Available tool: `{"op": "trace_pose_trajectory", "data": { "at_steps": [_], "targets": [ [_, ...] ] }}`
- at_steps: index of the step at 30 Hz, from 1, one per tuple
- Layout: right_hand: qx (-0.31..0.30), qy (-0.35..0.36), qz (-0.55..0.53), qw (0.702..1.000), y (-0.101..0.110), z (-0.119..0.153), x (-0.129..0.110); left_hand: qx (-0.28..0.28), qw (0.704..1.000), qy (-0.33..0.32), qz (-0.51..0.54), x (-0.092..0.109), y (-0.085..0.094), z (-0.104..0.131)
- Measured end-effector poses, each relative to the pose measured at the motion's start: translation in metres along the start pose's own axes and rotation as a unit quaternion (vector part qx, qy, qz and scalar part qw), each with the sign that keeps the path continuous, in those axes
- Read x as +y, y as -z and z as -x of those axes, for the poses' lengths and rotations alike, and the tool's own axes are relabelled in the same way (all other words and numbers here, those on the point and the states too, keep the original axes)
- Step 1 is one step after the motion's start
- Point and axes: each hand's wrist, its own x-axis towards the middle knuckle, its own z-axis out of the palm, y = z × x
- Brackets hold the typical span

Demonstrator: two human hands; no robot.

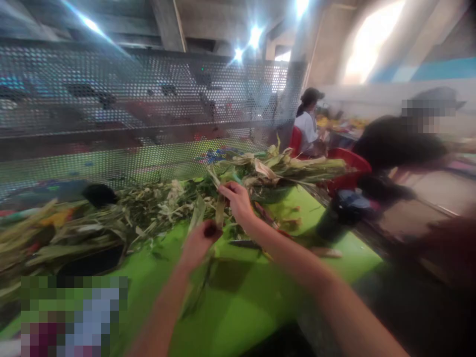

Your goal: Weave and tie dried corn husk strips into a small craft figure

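Over the green table (238,302), my left hand (201,243) is closed on the lower part of a pale green leaf strip (220,212). My right hand (238,198), higher and a little to the right, pinches the upper part of the same strip. Another long leaf (197,213) stands up beside my left hand and hangs below it. Just under my right forearm lies a knife (243,243), partly hidden by the arm. Behind both hands spreads a heap of cut leaves (163,203).
Long dry husks (290,168) lie on a bowl at the back right. A dark container (342,213) stands at the table's right edge, near a red chair (349,166). More leaves (37,243) cover the left side. A perforated metal screen (130,109) rises behind; people sit at right.
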Motion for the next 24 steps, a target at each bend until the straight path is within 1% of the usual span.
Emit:
{"op": "trace_pose_trajectory", "data": {
  "at_steps": [3, 7, 10, 13, 18, 22, 24],
  "targets": [
    [-0.019, 0.015, 0.011, 1.0, -0.001, 0.0, 0.002, -0.018, 1.0, 0.001, 0.002, -0.002, 0.001, 0.0],
    [-0.05, 0.053, 0.094, 0.993, -0.005, 0.006, 0.004, 0.033, 0.999, 0.011, 0.016, -0.001, 0.005, 0.0],
    [-0.073, 0.061, 0.16, 0.983, -0.008, 0.013, 0.001, 0.082, 0.997, 0.016, 0.007, -0.003, 0.013, -0.001],
    [-0.074, 0.06, 0.191, 0.977, -0.008, 0.014, -0.004, 0.118, 0.993, 0.017, -0.022, -0.006, 0.021, -0.002],
    [-0.093, 0.027, 0.185, 0.978, -0.003, 0.009, -0.01, 0.131, 0.99, 0.017, -0.044, -0.003, 0.026, 0.002],
    [-0.104, 0.035, 0.226, 0.968, -0.002, 0.008, -0.014, 0.152, 0.988, 0.013, -0.014, -0.001, 0.026, 0.003],
    [-0.104, 0.043, 0.245, 0.963, -0.002, 0.008, -0.012, 0.16, 0.987, 0.002, -0.017, -0.001, 0.025, 0.002]
  ]
}}
